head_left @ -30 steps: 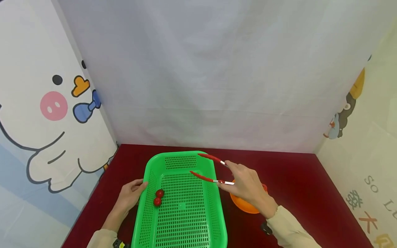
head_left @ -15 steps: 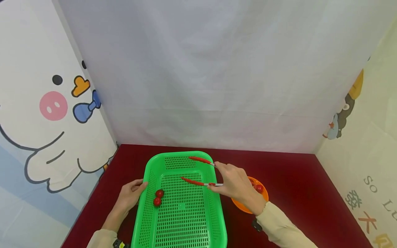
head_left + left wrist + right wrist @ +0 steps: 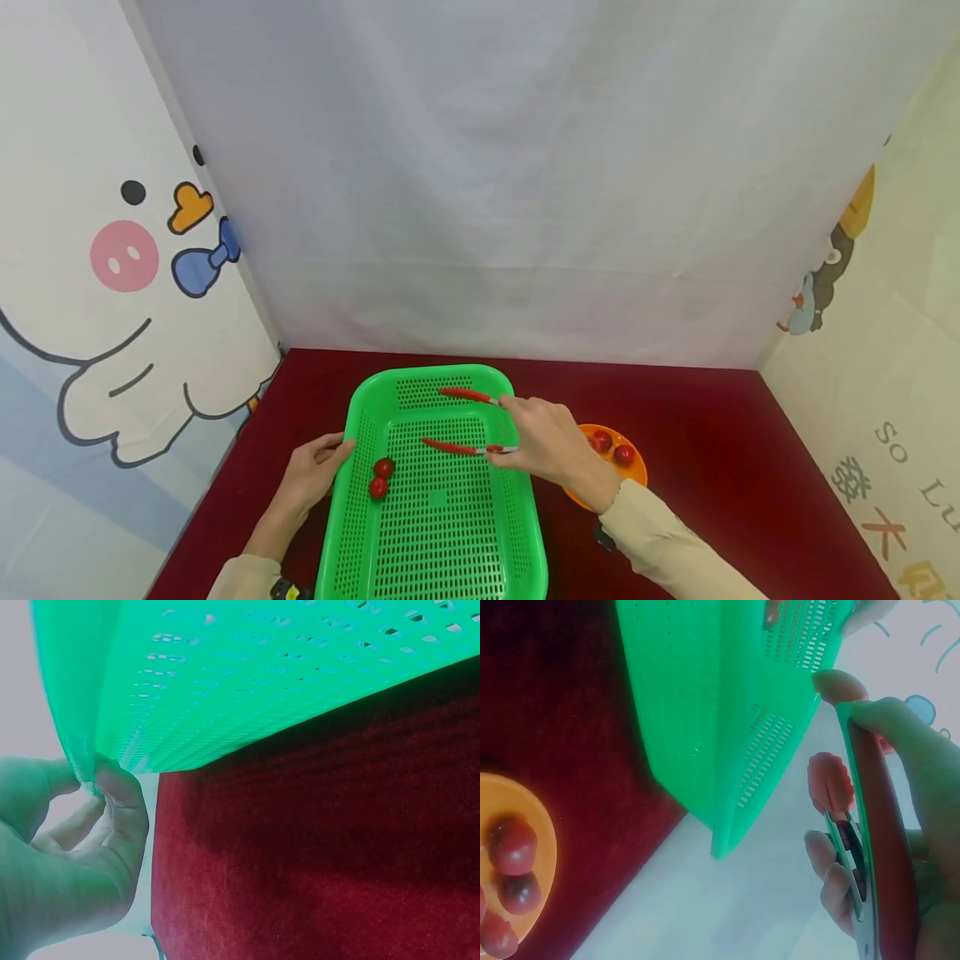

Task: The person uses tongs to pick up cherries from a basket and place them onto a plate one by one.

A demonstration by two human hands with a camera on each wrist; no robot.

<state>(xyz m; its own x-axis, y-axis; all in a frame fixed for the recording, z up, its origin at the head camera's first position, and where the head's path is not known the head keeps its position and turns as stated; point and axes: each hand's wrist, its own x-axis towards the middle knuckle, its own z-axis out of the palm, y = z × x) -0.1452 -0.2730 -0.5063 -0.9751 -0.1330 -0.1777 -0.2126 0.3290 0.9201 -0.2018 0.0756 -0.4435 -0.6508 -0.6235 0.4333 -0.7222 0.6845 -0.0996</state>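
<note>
A green perforated plastic basket (image 3: 431, 372) stands on the dark red cloth. My left hand (image 3: 315, 468) pinches its left rim between thumb and fingers, as the left wrist view shows close up. Two small red tomatoes (image 3: 381, 477) lie against the basket's left inner side. My right hand (image 3: 551, 442) grips a pair of red-tipped tongs (image 3: 881, 847) over the basket's right rim. The tongs' arms are spread, with nothing between their tips. Under the right forearm, an orange plate (image 3: 639, 475) with several tomatoes (image 3: 514, 847) is partly hidden.
Dark red cloth (image 3: 712, 450) covers the table and stretches to the right of the plate. A pale curtain (image 3: 480, 208) hangs behind the table's back edge. Printed cartoon panels (image 3: 142, 333) flank the table at both sides.
My right hand has moved left with the spread tongs, bringing their tips farther over the basket. More of the orange plate and its tomatoes shows now. The left hand has stayed on the rim.
</note>
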